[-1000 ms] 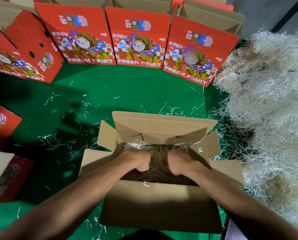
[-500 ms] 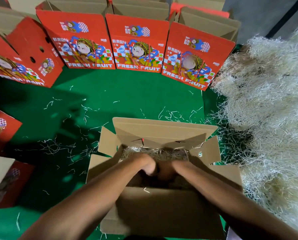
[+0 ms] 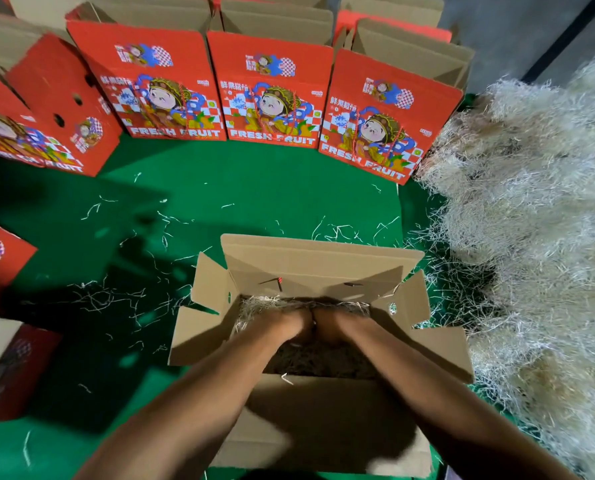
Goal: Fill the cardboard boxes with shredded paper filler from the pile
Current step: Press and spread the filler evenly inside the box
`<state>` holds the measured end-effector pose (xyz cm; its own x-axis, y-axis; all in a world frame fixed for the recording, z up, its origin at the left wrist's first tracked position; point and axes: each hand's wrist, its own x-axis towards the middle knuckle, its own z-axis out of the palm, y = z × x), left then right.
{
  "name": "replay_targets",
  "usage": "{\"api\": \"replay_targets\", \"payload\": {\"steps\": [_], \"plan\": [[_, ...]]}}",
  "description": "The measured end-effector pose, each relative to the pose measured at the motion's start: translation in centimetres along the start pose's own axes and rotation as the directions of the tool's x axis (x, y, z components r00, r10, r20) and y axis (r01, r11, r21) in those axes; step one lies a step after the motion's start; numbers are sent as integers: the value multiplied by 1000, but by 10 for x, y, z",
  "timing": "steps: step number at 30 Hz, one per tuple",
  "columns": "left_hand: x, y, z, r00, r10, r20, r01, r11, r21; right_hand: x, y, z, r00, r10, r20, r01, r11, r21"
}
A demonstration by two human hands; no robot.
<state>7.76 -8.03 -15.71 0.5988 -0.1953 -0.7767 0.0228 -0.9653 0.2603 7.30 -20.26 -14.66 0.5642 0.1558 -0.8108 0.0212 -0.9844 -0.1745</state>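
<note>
An open brown cardboard box (image 3: 316, 258) stands on the green mat right in front of me, flaps spread outward. Shredded paper filler (image 3: 259, 306) covers its bottom. My left hand (image 3: 284, 327) and my right hand (image 3: 339, 329) are both down inside the box, side by side and touching, pressing on the filler near the far wall. Only the backs of the hands show; the fingers are hidden in the filler. The big pale pile of shredded paper (image 3: 531, 220) lies along the right side, against the box's right flap.
Three red "FRESH FRUIT" boxes (image 3: 275, 95) stand open in a row at the back, with another red box (image 3: 57, 109) angled at the left. More boxes lie at the left edge (image 3: 1, 258). Loose paper strands are scattered over the green mat (image 3: 254, 188).
My hands have moved from apart in the middle of the box to together near its far wall, lower in the filler. The view has tilted slightly.
</note>
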Motion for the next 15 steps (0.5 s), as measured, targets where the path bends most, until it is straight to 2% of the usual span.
{"api": "replay_targets", "payload": {"steps": [2, 6, 8, 10, 15], "plan": [[-8, 8, -7, 999, 7, 31, -7, 1000, 12, -3, -1, -5, 999, 2, -39, -4, 999, -37], [-17, 15, -32, 995, -64, -82, 78, 981, 178, -13, 13, -15, 980, 70, -186, -82, 995, -59], [-19, 3, -35, 989, -121, -87, 139, 959, 246, -17, 22, -18, 969, 173, -179, -192, 977, -95], [-13, -14, -26, 982, -161, -102, 184, 940, 287, -14, 27, -10, 961, 216, -170, -235, 966, -103], [-8, -20, -12, 991, -119, -54, 130, 893, 431, -1, 28, 7, 954, 256, -153, -277, 952, -131]]}}
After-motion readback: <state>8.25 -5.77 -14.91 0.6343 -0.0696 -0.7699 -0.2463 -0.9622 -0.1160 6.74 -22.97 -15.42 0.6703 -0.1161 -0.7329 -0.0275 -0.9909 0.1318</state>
